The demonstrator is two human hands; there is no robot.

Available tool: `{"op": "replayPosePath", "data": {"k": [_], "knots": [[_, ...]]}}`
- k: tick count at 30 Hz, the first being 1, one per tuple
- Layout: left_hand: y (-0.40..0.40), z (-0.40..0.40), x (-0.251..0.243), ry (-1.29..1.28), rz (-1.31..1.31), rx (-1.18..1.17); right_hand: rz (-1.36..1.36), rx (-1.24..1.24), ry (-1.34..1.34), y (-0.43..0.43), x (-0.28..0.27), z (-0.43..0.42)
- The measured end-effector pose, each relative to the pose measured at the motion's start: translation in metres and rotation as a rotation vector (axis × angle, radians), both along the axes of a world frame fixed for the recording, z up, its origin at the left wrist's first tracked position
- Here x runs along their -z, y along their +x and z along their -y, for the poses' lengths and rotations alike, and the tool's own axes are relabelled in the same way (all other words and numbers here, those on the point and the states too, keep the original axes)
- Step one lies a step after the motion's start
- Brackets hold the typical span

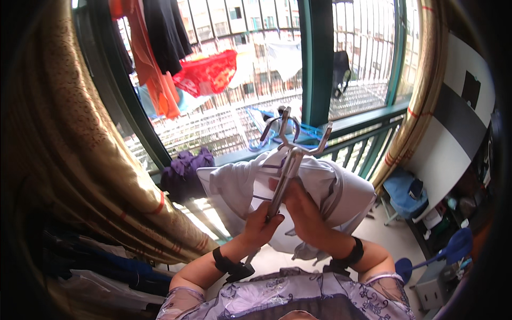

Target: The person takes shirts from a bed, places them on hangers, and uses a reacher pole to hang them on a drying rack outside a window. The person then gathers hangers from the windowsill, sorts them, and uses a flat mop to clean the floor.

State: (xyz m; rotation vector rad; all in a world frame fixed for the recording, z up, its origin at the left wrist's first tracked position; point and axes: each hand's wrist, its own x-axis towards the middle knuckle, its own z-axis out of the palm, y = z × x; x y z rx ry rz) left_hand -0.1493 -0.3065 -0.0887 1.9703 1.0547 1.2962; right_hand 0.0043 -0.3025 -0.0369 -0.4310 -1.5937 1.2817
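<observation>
My left hand is closed around the lower part of a metal pole whose forked metal hooks spread at its upper end. My right hand is beside the pole higher up, its fingers partly hidden behind it and among the cloth; whether it grips the pole or the cloth is unclear. Light grey-white garments lie draped over a white surface in front of me. Blue clothes hangers sit just beyond the pole's hooks, by the window rail.
Red patterned underwear and dark clothing hang at the barred window. A purple cloth lies on the sill. Patterned curtains flank the window. A blue padded seat and blue fan stand right.
</observation>
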Motion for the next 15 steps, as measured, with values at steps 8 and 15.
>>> {"op": "replayPosePath", "data": {"k": [8,15], "knots": [[0.087,-0.004,-0.203,-0.06,0.266,0.104,0.021,0.149,0.13,0.053,-0.016,0.051],[0.106,-0.061,-0.291,0.007,0.366,0.321,0.057,-0.064,-0.299,0.015,0.019,0.014]]}}
